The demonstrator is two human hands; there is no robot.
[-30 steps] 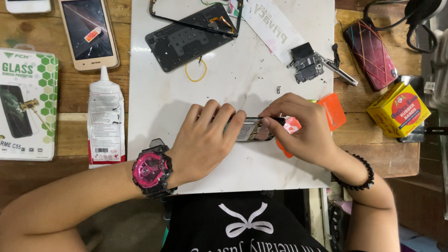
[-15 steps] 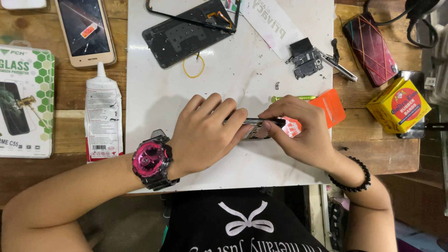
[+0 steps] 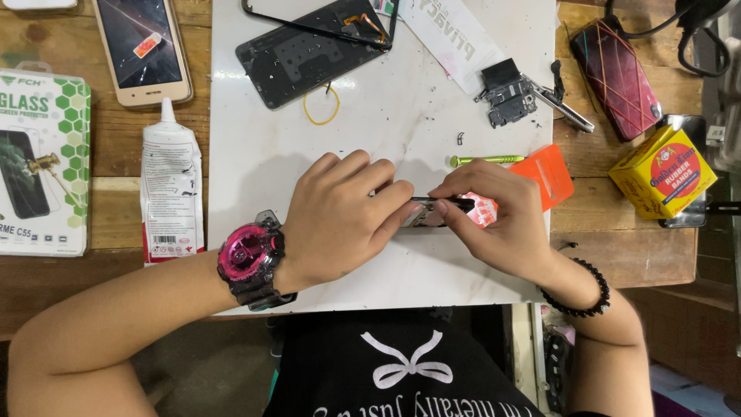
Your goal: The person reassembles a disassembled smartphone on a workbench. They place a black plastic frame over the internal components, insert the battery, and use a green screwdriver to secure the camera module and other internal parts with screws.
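My left hand, with a pink and black watch on the wrist, presses down on a small phone part on the white work mat. My right hand pinches a thin black tool whose tip rests on that part. Most of the part is hidden under my fingers. A green-handled screwdriver lies just beyond my right hand, beside an orange card.
An opened black phone back and a yellow rubber band lie at the mat's far side, with a small black module. A glue tube, a gold phone and a screen-protector box sit left. A red phone and a yellow box sit right.
Both hands have stayed on the small part with only slight finger shifts. The green screwdriver beyond my right hand has come into view.
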